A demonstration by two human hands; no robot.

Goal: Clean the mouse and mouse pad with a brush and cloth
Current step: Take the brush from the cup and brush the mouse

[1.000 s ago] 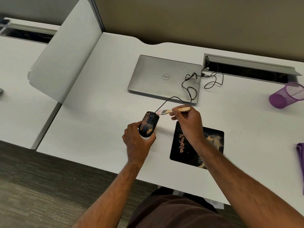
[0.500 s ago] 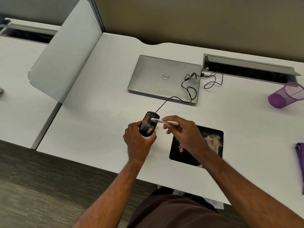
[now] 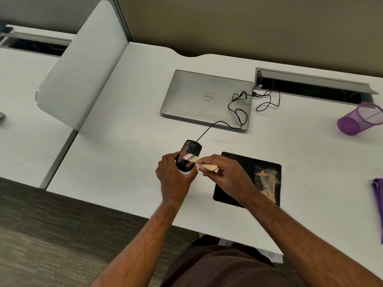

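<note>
Brush on the mouse, mouse held up off the desk.

I see the black mouse (image 3: 188, 156), streaked with tan dust, gripped around its near end by my left hand (image 3: 173, 177) just left of the mouse pad (image 3: 234, 181); its cable (image 3: 234, 112) runs back over the closed laptop (image 3: 207, 99). My right hand (image 3: 224, 175) is closed on the wooden handle of the brush (image 3: 199, 162), whose pale pink bristles lie across the mouse's top. The pad lies flat on the white desk (image 3: 124, 141) under my right wrist, with a tan dust patch on its right half. Further out: a purple mesh cup (image 3: 359, 119) tipped on its side at the right, a purple cloth (image 3: 378, 195) at the right edge, a grey divider panel (image 3: 83, 65) to the left, dark carpet (image 3: 41, 235) below.
</note>
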